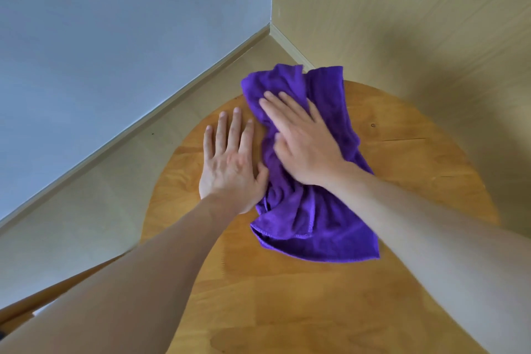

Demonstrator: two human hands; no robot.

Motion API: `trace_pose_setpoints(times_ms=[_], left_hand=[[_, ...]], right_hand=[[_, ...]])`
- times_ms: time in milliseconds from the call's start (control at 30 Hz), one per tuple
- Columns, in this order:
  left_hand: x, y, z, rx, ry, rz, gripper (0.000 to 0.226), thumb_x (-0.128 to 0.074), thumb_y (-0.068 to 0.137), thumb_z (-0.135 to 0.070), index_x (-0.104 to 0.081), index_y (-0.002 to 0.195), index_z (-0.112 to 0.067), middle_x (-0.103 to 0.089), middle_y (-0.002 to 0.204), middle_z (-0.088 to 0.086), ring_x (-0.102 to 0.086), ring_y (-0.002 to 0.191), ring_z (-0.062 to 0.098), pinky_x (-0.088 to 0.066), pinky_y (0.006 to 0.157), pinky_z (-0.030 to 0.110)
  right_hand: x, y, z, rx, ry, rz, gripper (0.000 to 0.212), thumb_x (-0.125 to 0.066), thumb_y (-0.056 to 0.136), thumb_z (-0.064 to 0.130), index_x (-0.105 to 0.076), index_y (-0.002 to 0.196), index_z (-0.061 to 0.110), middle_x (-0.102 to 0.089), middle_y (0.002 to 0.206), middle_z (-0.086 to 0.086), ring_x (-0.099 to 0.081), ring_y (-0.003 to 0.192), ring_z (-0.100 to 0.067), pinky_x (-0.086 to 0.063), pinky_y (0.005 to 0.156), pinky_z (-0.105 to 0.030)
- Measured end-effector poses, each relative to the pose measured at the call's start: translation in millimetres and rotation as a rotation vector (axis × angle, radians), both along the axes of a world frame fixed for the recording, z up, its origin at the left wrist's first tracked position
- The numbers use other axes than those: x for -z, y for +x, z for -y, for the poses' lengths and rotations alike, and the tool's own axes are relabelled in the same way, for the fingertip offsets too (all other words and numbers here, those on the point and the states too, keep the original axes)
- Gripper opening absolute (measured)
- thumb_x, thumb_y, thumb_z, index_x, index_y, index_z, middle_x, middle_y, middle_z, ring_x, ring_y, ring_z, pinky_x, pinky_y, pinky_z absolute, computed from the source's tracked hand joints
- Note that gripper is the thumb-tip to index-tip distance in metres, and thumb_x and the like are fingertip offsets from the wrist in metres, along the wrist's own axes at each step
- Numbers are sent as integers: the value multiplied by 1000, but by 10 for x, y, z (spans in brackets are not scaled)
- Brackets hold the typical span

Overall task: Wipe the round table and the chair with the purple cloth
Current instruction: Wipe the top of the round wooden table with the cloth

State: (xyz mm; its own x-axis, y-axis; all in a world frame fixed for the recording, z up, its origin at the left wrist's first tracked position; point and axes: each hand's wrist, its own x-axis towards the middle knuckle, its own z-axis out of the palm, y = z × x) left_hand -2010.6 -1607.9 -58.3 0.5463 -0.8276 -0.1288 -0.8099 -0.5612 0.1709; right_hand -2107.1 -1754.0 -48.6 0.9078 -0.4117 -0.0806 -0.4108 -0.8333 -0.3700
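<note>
Round wooden worktop (402, 210) fills the lower right of the frame, tucked into a corner where a blue-grey wall (115, 37) at upper left meets a cream wall (402, 23) at upper right.

Purple cloth (310, 224) lies bunched along the centre of the frame, its far end hanging just past the worktop's back edge toward the corner.

Right hand (304, 141): flat on the cloth, fingers straight and a little spread, pressing down. No curl round the fabric; nothing clasped.

Left hand (230, 161): flat on bare wood just left of the cloth, fingers straight, thumb touching the cloth's edge. Holding nothing; looks like a brace.

Step in hand, as I judge it: wiping the far part of the worktop. The chair is probably still to do; a brown wooden piece (43, 302) at lower left may belong to it, cannot tell.

Doing it well:
- Keep the palm flat and the pressure even, so the cloth slides rather than rolls up.
- Flatten the bunched folds for wider contact.
- Work in overlapping arcs that follow the round rim.

Edges and room:
- The back rim sits near both walls; little room beyond it, so short strokes there.
- The cloth could slip off that overhanging far edge.
- Broad bare wood at right and toward the bottom of the frame gives free sweep.
</note>
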Motion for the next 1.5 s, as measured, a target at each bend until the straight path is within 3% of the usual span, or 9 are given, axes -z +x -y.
trace_pose_setpoints(times_ms=[267,433,600,733,867,1033,1133,1333,1500], left_hand=[[1,-29,20,-10,4,30,79,-32,88,-45,-22,160,-13,-5,172,12,2,158,33,-3,127,54],[-18,-2,-15,25,68,23,87,-20,79,-40,-9,162,-15,4,172,11,10,158,33,2,127,54],[-49,-19,-4,-11,2,16,79,-28,87,-43,-21,160,-14,-5,172,11,3,158,32,-3,127,53],[-41,-43,6,-16,-6,20,77,-30,89,-44,-22,160,-15,-5,172,10,3,158,30,-2,128,52],[-19,-44,9,-19,6,35,78,-33,89,-43,-21,160,-14,-5,172,11,3,158,31,-1,128,52],[-3,-32,-25,-2,37,44,81,-31,85,-41,-14,160,-14,-2,172,9,4,158,33,-4,128,52],[-23,-49,-26,-22,-2,29,77,-30,88,-42,-20,160,-15,-6,172,7,0,159,30,-6,128,51],[-14,-51,-12,-58,-77,36,76,-36,84,-40,-33,156,-16,-20,170,8,-11,157,30,-10,127,51],[-28,-71,14,-53,-51,62,74,-34,85,-35,-33,156,-12,-23,168,11,-16,155,35,-14,126,54]], right_hand=[[-5,65,146,690,34,26,79,-34,82,32,-29,160,20,-16,172,4,-11,158,-18,-5,126,-55],[0,436,-358,368,130,52,77,-34,83,30,-33,159,23,-19,171,8,-8,158,-14,1,126,-52],[-32,-272,41,50,75,54,81,-30,78,34,-37,158,22,-24,169,9,-14,157,-12,-9,125,-48],[-5,-682,360,420,63,37,84,-47,79,25,-28,161,23,-13,172,3,-9,158,-16,-10,126,-51],[-14,-193,202,691,65,-23,87,-50,82,27,-19,163,20,-7,173,-1,-4,159,-19,-2,127,-54],[-26,259,-244,147,132,25,83,-49,81,23,-28,161,23,-14,172,2,-7,158,-16,-2,127,-51],[-48,75,-98,31,147,60,84,-41,76,24,-34,159,24,-20,170,6,-11,158,-13,-2,127,-45],[-41,-543,253,527,84,122,72,-50,80,16,-45,152,22,-32,166,8,-19,155,-14,-10,127,-48],[-34,39,-87,750,110,159,71,-55,77,17,-46,148,22,-31,166,6,-18,155,-17,-6,124,-52]])
